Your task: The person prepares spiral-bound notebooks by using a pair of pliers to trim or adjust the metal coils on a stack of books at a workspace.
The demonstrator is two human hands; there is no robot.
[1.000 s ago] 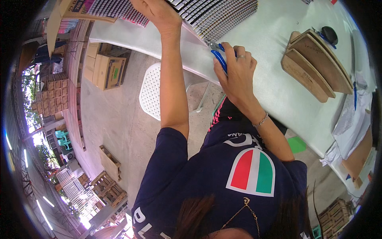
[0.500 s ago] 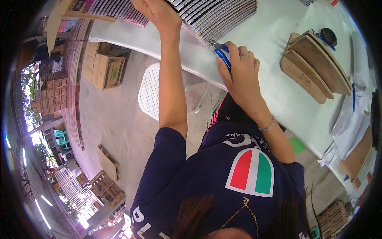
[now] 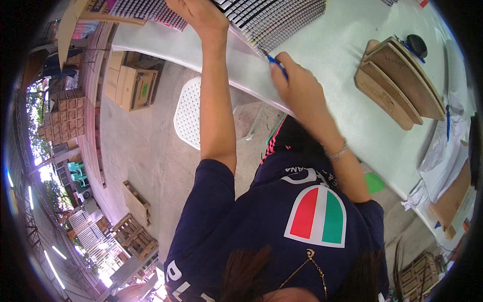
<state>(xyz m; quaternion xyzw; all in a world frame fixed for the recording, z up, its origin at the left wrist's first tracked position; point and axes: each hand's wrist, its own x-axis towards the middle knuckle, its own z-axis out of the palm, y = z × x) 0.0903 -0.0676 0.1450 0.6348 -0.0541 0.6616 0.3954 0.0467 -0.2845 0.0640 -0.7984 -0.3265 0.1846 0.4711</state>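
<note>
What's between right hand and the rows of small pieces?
Head view: blue-handled tool, held in the right hand, tip by the near corner of the rows; contact unclear.

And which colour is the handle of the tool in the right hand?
The handle is blue, seen best in the head view.

Navy, White, Blue and Brown

Hand tool (image 3: 278,68): bright blue handle. Gridded rows (image 3: 284,22), right: grey-white, lined black. Gridded rows (image 3: 148,12), left: grey-white, touched with pinkish red. Table (image 3: 347,121): white. Boards (image 3: 385,83): plain brown. Pen (image 3: 448,126): blue. Stool seat (image 3: 187,118): white, dotted with perforations. Shirt (image 3: 251,214): navy, white lettering; shield (image 3: 316,216) striped red, white, green, bordered white. Trousers (image 3: 289,133): black, pink checkered trim. Necklace (image 3: 297,269): gold-toned. Carton (image 3: 137,89): tan, green patch. Chairs (image 3: 77,173): teal green. Sheet (image 3: 374,182): vivid green.
</note>
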